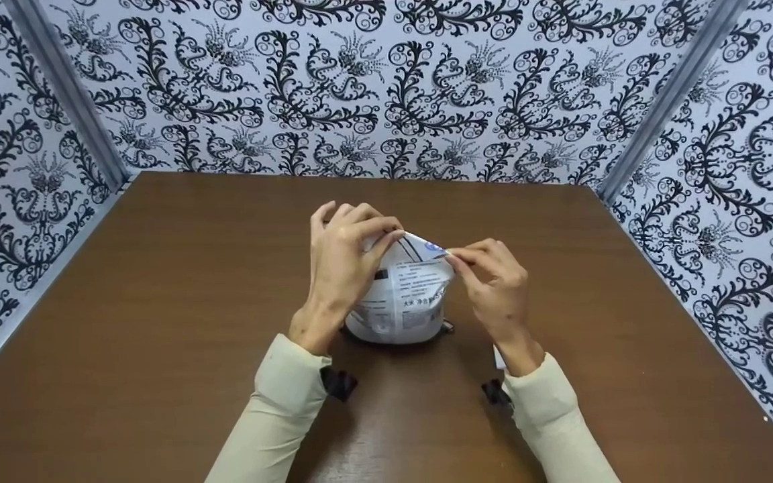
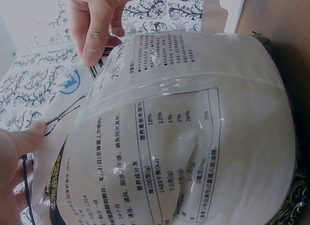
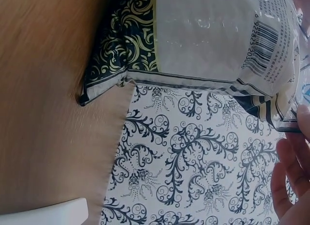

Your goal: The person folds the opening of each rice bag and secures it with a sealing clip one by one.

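A bag of rice [image 1: 396, 302], white with dark printed text, stands upright on the table in front of me. Black and gold scrollwork [image 3: 123, 40] covers its bottom end in the right wrist view. My left hand [image 1: 346, 251] pinches the top edge of the bag at its left part between thumb and fingers. At the top right corner, my right hand [image 1: 497, 285] pinches the same edge with thumb and forefinger. Between the two hands the edge is drawn into a straight line sloping down to the right. A blue round logo [image 2: 70, 82] shows near that edge.
The brown wooden table [image 1: 178, 302] reaches back to a wall [image 1: 359, 87] with black scroll patterns. Grey posts [image 1: 68, 94] stand at the corners. A white object [image 3: 46, 214] shows low in the right wrist view. Black straps [image 1: 339, 384] sit at the wrists.
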A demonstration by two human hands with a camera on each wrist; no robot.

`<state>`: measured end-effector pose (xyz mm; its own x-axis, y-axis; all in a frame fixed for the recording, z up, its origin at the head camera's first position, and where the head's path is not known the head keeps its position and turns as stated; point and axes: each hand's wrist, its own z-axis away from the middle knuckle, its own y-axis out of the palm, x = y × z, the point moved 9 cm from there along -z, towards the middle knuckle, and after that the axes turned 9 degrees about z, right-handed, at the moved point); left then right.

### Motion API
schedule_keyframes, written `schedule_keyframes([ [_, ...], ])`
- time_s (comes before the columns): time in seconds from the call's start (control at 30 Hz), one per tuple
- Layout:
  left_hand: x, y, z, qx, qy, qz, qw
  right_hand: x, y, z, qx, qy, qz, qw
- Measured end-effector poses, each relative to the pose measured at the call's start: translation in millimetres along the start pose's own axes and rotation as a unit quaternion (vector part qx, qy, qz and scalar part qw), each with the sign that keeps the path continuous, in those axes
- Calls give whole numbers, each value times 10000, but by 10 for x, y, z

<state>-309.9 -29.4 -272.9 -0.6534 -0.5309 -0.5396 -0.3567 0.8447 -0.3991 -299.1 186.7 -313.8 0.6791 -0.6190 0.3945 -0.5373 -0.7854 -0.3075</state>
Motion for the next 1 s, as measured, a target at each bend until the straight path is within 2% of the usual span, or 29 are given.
schedule_keyframes([
  [0.37,-19,9,-6,39,41,-81,10000,-62,-41,23,47,49,59,10000],
  [0.53,-7,11,7,-13,-7,-97,10000,-73,-42,34,75,95,-78,9999],
  [0.73,-5,5,23,-96,-79,-87,9999,-124,-44,45,418,256,-230,9985],
  [0.87,-13,1,15,-135,-83,-78,9998,-299,-105,86,906,790,153,9926],
  [0.93,-15,-3,12,-145,-81,-62,9998,-449,-141,136,1231,1245,481,9834],
  [1.0,-12,-5,15,-150,-87,-60,9998,-611,-170,205,1636,1709,830,9681],
])
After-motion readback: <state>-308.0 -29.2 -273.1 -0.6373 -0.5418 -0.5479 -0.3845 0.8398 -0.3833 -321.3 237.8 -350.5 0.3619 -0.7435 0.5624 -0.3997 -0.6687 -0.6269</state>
